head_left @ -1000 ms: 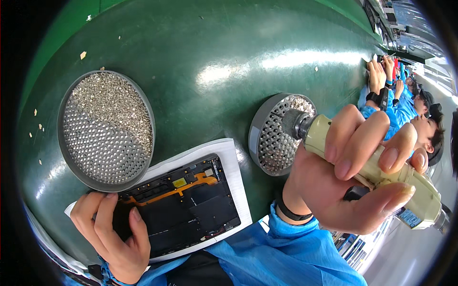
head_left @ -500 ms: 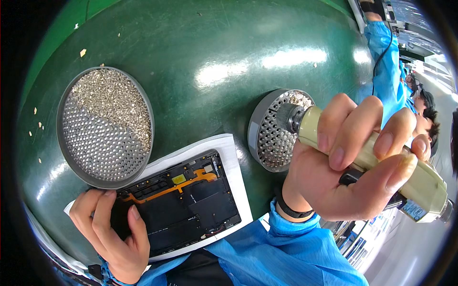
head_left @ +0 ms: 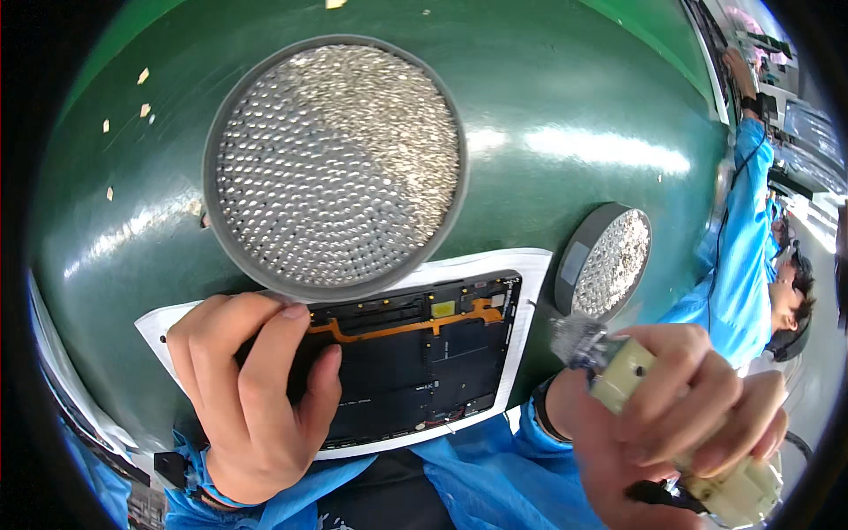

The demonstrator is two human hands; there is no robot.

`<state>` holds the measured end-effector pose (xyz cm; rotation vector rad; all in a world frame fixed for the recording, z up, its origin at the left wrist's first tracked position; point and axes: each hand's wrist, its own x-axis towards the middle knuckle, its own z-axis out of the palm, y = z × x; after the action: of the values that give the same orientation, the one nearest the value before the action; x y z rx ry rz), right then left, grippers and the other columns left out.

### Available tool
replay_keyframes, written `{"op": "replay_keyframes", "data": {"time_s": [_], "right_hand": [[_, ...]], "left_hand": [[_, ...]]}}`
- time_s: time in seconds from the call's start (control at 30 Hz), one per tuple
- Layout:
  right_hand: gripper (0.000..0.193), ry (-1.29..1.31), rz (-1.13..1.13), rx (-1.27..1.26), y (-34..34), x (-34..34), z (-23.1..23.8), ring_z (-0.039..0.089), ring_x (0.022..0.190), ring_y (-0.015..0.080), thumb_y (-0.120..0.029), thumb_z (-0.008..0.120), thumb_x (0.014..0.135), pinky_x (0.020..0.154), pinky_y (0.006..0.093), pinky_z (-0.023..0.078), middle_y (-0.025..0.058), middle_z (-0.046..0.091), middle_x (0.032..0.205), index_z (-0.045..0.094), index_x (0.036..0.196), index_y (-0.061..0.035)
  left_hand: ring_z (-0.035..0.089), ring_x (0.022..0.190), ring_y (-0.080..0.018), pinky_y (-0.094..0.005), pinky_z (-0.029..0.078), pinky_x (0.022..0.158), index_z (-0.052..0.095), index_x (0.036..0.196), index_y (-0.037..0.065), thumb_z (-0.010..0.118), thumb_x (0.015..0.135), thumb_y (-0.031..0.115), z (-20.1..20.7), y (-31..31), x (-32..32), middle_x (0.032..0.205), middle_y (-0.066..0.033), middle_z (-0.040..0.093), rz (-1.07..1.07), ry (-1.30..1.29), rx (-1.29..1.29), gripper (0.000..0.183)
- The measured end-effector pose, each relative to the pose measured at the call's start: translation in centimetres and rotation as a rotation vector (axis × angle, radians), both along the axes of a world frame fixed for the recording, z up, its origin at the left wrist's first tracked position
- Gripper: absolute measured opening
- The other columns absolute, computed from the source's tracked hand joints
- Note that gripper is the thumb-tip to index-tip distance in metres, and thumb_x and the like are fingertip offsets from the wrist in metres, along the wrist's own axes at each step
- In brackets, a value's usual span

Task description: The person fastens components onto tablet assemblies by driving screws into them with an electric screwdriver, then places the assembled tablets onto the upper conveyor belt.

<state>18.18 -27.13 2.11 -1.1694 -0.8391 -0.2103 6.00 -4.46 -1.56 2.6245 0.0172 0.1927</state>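
Note:
My right hand, at the lower right, is wrapped round a pale yellow-green electric screwdriver. Its clear-grey nose points up and left and is blurred; the bit's tip is hard to make out. My left hand rests over the left end of an opened tablet with black inner parts and an orange flat cable. Thumb and index finger are apart with nothing visible between them; the index fingertip is close to the tray rim. Just beyond the tablet stands a large round dimpled tray, partly covered with small silvery screws.
A white sheet lies under the tablet. To the right stands a smaller round screw tray. Pale scraps dot the green table. At the far right sits another person in a blue sleeve, with a dark cable nearby.
The view has shifted, so trays and tablet appear farther right and the large tray looks bigger. My right hand has lowered, with the screwdriver now apart from the small tray in view.

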Motion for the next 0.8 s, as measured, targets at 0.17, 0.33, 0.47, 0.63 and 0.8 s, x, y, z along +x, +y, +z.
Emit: {"op": "replay_keyframes", "data": {"time_s": [0.17,0.33,0.47,0.63,0.8], "right_hand": [[0.059,0.047,-0.08,0.028,2.5,0.1,-2.1,0.054,0.057,0.0154,-0.009,0.074,0.083,0.042,0.0309,0.043,0.0054,0.053,0.101,0.042,0.131,0.0],[0.07,0.042,-0.108,0.113,3.5,1.4,-2.7,0.051,0.05,0.014,0.004,0.083,0.072,0.038,0.0272,0.044,0.0046,0.053,0.099,0.041,0.128,0.002],[0.069,0.028,-0.122,0.139,4.6,2.3,-2.7,0.051,0.051,0.0139,0.003,0.083,0.073,0.039,0.0276,0.044,0.0039,0.053,0.099,0.041,0.128,0.0005],[0.07,0.046,-0.032,0.016,3.4,1.9,-2.1,0.052,0.052,0.0148,0.0,0.085,0.075,0.039,0.0294,0.044,0.0046,0.054,0.099,0.041,0.129,-0.0003],[0.071,0.041,-0.04,-0.001,3.6,1.9,-2.4,0.052,0.051,0.0152,0.0,0.085,0.076,0.039,0.0294,0.043,0.0058,0.054,0.099,0.039,0.13,0.0002]], "left_hand": [[0.057,0.108,-0.0402,-0.0509,0.045,0.096,0.059,0.128,0.0,0.081,0.075,-0.003,-0.2,0.1,-0.4,0.122,-0.0204,0.06,0.013,0.043,-0.09,0.057],[0.058,0.108,-0.04,-0.0514,0.046,0.095,0.059,0.126,0.0,0.08,0.079,0.001,-0.1,0.4,0.1,0.122,-0.0205,0.061,0.018,0.047,-0.102,0.052],[0.058,0.108,-0.0402,-0.0514,0.046,0.095,0.059,0.126,0.0,0.08,0.079,0.002,0.3,1.1,0.9,0.122,-0.0208,0.061,0.024,0.052,-0.111,0.051],[0.057,0.107,-0.0402,-0.0511,0.046,0.094,0.059,0.126,0.0,0.079,0.081,0.003,0.3,0.3,0.1,0.121,-0.0209,0.061,0.032,0.064,-0.127,0.05],[0.057,0.107,-0.0399,-0.0509,0.046,0.094,0.059,0.126,0.0,0.079,0.08,0.003,0.2,0.2,0.1,0.121,-0.0206,0.061,0.032,0.069,-0.124,0.05]]}}
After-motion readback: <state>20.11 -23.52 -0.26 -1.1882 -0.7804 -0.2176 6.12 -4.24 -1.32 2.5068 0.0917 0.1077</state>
